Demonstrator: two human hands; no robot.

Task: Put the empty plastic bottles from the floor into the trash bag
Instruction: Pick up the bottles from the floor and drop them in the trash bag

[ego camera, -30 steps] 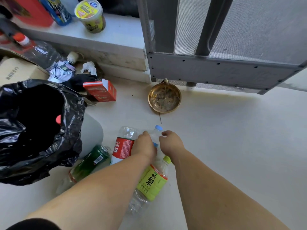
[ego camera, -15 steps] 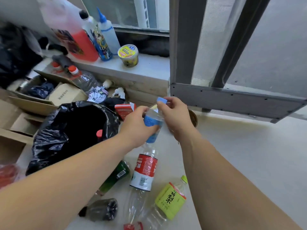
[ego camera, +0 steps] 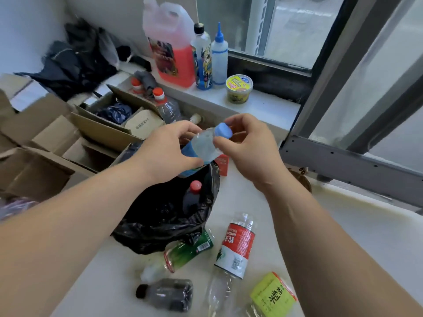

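A clear plastic bottle (ego camera: 203, 146) with a blue label and blue cap is held in the air above the open black trash bag (ego camera: 167, 220). My left hand (ego camera: 167, 147) grips its body. My right hand (ego camera: 247, 143) pinches the blue cap with thumb and fingers. Inside the bag lies a dark bottle with a red cap (ego camera: 193, 195). On the floor in front of the bag lie a red-label bottle (ego camera: 235, 248), a green bottle (ego camera: 187, 251), a dark bottle with a black cap (ego camera: 167, 294) and a yellow-green-label bottle (ego camera: 272, 296).
Open cardboard boxes (ego camera: 75, 133) with red-capped bottles (ego camera: 164, 104) stand left of the bag. The window sill (ego camera: 263, 106) carries a pink jug (ego camera: 171, 44), two bottles and a yellow tub (ego camera: 239, 88). A grey door frame (ego camera: 343, 161) runs along the right.
Both hands have lifted the blue-cap bottle from the floor up over the trash bag. The view has tilted up, showing more of the sill and boxes.
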